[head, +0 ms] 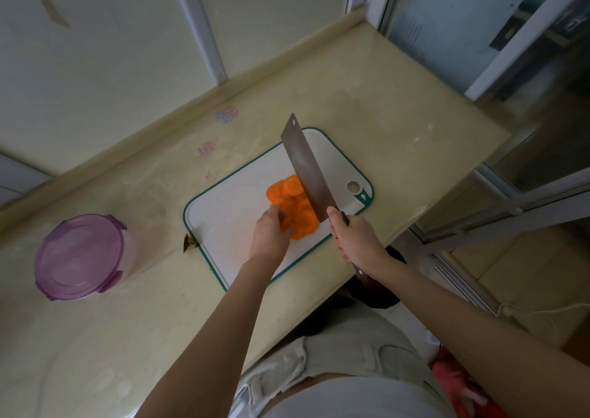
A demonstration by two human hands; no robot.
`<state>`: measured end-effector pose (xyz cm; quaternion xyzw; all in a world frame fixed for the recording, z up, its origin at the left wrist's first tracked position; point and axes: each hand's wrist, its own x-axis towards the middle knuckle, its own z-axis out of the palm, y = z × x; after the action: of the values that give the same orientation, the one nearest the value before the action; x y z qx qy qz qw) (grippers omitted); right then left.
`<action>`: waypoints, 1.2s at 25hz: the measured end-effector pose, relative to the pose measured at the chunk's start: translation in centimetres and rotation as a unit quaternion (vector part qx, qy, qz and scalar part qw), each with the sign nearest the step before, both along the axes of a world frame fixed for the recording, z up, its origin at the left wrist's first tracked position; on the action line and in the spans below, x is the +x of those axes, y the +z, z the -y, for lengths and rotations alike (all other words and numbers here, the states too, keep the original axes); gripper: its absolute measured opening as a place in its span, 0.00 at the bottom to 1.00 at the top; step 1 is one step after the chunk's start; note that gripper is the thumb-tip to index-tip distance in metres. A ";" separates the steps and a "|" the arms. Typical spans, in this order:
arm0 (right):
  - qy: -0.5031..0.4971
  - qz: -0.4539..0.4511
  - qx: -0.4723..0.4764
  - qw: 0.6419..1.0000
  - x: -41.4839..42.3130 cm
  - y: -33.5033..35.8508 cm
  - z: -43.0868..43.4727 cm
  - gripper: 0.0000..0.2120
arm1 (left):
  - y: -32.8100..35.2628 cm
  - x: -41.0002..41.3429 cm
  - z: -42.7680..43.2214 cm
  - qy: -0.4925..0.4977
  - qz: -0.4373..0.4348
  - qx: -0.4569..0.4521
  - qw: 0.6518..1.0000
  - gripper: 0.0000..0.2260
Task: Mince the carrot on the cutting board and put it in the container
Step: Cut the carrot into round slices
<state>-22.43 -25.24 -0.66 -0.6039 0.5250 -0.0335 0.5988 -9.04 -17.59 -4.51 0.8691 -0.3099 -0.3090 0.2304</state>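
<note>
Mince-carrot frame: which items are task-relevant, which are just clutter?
In play: carrot slices, cutting board, cleaver in right hand, left hand steadying slices, lidded purple container.

Lying about: brown scrap at the board's edge, stickers on the counter.

On the white cutting board point(242, 213) lies a heap of orange carrot slices point(292, 205). The left hand point(271, 234) presses on them from seven o'clock. At their three o'clock the right hand point(357, 240) grips a cleaver point(306, 168). The lidded purple container point(79, 256) sits well off at nine o'clock.
</note>
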 end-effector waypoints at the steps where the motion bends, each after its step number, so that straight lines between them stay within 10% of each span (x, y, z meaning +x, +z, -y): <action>1: 0.005 -0.001 -0.001 1.000 0.0 -0.1 -0.1 0.22 | 0.2 0.1 -0.3 0.003 -0.002 -0.024 1.000 0.09; 9: 0.032 0.001 -0.011 0.999 0.5 -0.6 -1.0 0.22 | -0.8 1.4 -4.5 -0.085 0.194 -0.094 0.973 0.05; 18: 0.059 -0.018 0.000 0.998 0.0 -1.2 -1.9 0.22 | -0.9 1.4 -5.0 -0.145 0.171 -0.014 0.974 0.25; 30: 0.062 -0.026 -0.009 0.998 -0.2 -0.9 -2.3 0.23 | -1.4 2.5 -3.9 -0.093 0.078 0.008 0.993 0.15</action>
<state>-22.67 -22.96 -1.53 -0.6412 0.5013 0.0145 0.5808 -6.54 -13.70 -5.90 0.8598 -0.4040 -0.2626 0.1691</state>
